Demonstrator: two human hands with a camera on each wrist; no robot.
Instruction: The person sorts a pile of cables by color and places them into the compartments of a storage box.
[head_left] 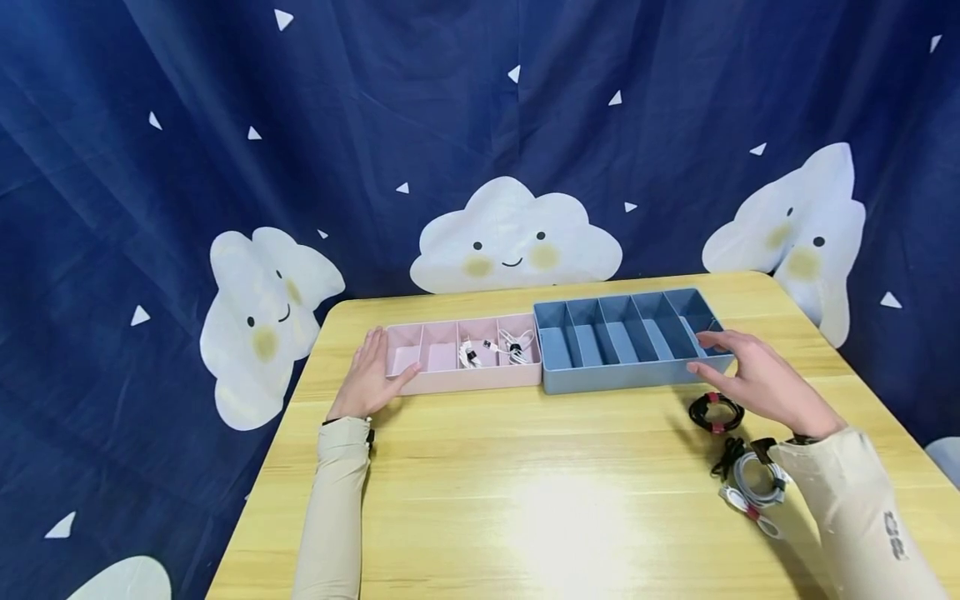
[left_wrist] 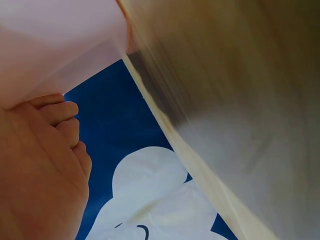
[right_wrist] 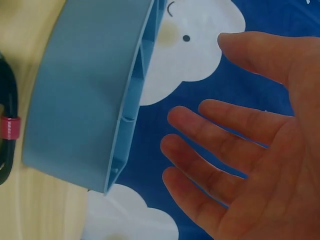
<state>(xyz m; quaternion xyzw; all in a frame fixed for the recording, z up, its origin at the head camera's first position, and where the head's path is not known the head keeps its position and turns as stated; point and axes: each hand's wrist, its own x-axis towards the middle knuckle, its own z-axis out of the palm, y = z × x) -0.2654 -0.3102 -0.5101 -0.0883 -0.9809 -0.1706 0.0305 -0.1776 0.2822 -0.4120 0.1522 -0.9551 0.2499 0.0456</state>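
Pink divided tray [head_left: 472,381] abuts the blue divided tray [head_left: 622,377] on the worktop [head_left: 480,450]; left hand [head_left: 365,383], fingers extended, apparently touches the pink end; right hand [head_left: 765,385], fingers spread, is at the blue end.

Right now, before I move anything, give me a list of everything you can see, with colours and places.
Pink tray: one, pink, left on the table
Blue tray: one, blue, right of the pink tray
White cables: two bundles, white, pink tray's right half
Black coil: one, black with red ties, before the blue tray
Black bundle: one, black, nearer
Grey coil: one, grey, beside it
White cable: one, white with red tie, nearest
Table: one, light wood, underneath
Backdrop: one, blue with white clouds, behind
Sleeves: two, beige, forearms
Left hand: one, bare, pink tray's left end
Right hand: one, bare, blue tray's right end
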